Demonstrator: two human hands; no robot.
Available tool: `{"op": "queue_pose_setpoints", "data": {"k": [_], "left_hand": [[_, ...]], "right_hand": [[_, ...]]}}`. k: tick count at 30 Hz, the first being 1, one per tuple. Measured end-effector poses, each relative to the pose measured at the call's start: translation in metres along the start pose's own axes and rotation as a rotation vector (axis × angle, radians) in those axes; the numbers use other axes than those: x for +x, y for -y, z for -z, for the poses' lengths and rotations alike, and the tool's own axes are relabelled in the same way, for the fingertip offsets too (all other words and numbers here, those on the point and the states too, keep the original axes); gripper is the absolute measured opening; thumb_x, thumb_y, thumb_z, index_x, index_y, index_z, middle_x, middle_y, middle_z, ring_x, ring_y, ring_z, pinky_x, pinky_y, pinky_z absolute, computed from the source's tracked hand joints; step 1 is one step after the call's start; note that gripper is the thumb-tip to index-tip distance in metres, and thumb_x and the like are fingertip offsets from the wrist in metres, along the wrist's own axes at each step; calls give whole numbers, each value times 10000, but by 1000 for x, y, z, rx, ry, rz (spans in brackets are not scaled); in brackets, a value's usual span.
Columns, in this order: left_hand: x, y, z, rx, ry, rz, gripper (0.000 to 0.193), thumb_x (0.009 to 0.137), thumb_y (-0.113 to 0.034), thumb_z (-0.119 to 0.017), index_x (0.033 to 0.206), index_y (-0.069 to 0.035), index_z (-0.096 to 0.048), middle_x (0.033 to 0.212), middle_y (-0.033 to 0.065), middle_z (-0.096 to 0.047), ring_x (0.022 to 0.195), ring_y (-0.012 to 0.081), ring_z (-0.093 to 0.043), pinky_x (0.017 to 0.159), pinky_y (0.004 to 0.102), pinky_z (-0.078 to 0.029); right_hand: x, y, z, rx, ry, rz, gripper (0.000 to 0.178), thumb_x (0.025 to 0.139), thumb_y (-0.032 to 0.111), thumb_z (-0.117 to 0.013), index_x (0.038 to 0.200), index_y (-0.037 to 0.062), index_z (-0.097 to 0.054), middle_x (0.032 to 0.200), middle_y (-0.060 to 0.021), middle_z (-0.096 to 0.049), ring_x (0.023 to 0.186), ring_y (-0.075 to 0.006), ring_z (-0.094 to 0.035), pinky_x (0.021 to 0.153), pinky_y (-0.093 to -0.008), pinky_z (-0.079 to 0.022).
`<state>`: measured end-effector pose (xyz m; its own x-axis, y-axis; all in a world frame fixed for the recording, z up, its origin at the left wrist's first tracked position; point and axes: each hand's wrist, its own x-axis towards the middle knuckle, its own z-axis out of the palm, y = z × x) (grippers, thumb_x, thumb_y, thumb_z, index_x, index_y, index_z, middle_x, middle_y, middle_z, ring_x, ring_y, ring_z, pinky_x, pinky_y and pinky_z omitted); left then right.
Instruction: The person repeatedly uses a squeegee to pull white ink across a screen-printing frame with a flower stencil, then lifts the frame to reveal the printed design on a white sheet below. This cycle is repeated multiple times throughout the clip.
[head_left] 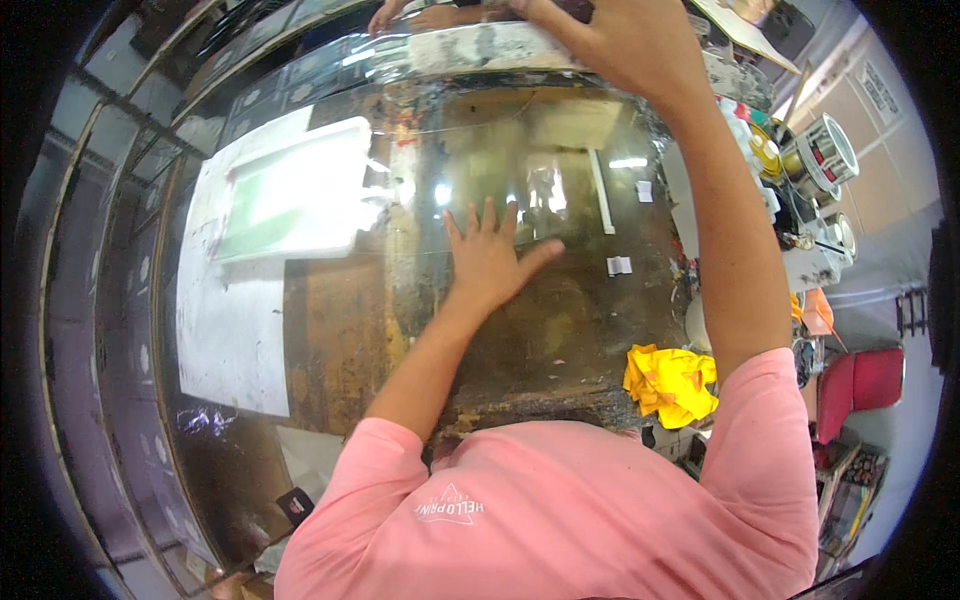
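My left hand [487, 262] lies flat, fingers spread, on a clear glossy sheet [480, 170] that covers part of the stained brown table. Its thumb points to the right. My right arm reaches to the far side, where my right hand [635, 45] is at the upper edge of the view. The right thumb is stretched out to the left; the other fingertips are cut off by the picture's edge. To the left of my left hand rests a white-framed screen [362, 190] with a pale green, glare-covered middle, partly over white paper [235, 345].
A crumpled yellow cloth [670, 385] sits at the table's near right. Two small white tabs, one a paper piece [619, 265], lie farther in. Cans [822, 155] and containers crowd the right side. Another person's hand [435, 17] is beyond the far edge. A red chair [860, 390] stands right.
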<state>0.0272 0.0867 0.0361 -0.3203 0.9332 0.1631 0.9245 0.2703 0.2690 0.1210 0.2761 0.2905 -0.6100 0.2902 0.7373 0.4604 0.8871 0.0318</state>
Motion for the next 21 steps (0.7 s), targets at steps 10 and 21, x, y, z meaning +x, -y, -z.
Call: {"op": "queue_pose_setpoints", "data": {"k": [10, 21], "left_hand": [[3, -64, -41, 27, 43, -203, 1262, 763, -985, -532, 1577, -21, -517, 1658, 254, -425, 1561, 454, -349, 1255, 755, 3], [-6, -73, -50, -79, -9, -295, 1174, 771, -963, -547, 1457, -14, -640, 1572, 241, -517, 1501, 449, -422, 1235, 795, 19]], "right_hand": [[12, -8, -5, 55, -23, -2, 724, 986, 698, -575, 739, 36, -735, 714, -167, -718, 709, -338, -699, 783, -474, -465], [18, -9, -3, 44, 34, -24, 739, 1008, 687, -533, 815, 20, -783, 725, -169, -727, 742, -341, -717, 820, -487, -513]]}}
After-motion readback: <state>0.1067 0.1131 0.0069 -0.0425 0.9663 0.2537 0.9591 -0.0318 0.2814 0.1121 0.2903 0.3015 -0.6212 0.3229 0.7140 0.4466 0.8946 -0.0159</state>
